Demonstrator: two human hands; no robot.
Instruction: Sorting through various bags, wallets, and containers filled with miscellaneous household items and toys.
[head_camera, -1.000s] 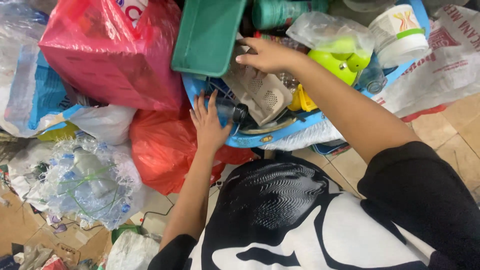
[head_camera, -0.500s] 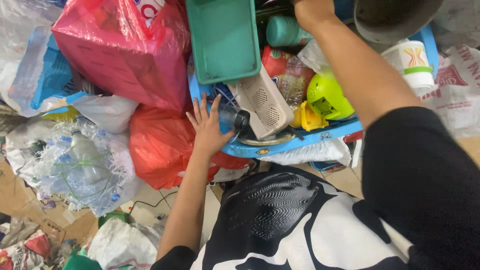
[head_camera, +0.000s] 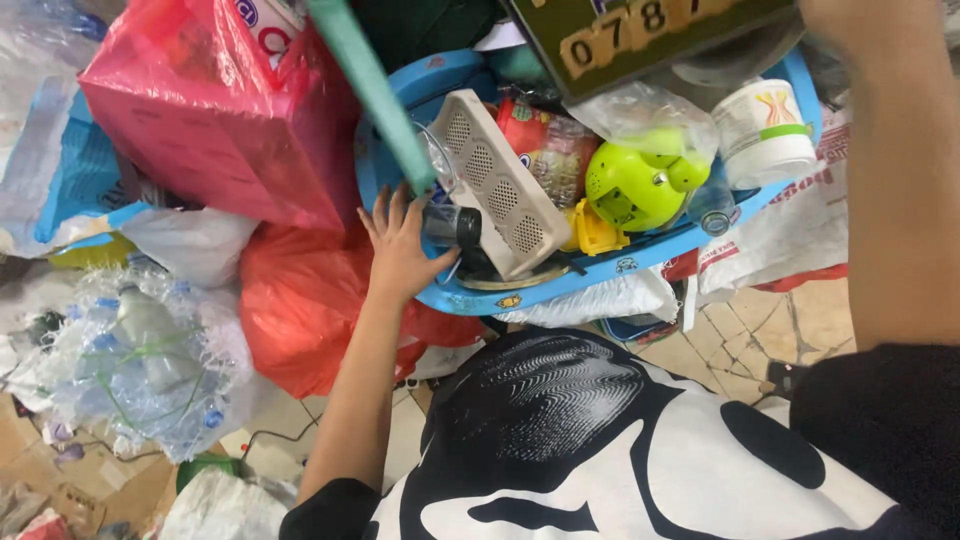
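Note:
My left hand (head_camera: 400, 250) lies flat with fingers spread on the rim of a blue plastic tub (head_camera: 560, 290), right beside a small dark jar (head_camera: 452, 225). In the tub lie a beige perforated box (head_camera: 500, 190), a lime green toy (head_camera: 630, 185), a white lidded pot (head_camera: 765, 130) and wrapped packets. My right arm rises along the right edge. My right hand (head_camera: 835, 15) is cut off at the top and meets the end of a dark board (head_camera: 640, 35) held up over the tub. A green tray (head_camera: 375, 100) is tilted on edge above my left hand.
A pink bag (head_camera: 200, 120) and a red bag (head_camera: 300, 300) press against the tub's left side. A clear sack of plastic bottles (head_camera: 140, 350) lies lower left. White sacks sit at the right, with tiled floor (head_camera: 790, 320) below them.
My right hand has risen from the tub's contents to the top of the view, bringing up the dark board. The green tray has tipped onto its edge. My left hand stays at the tub rim.

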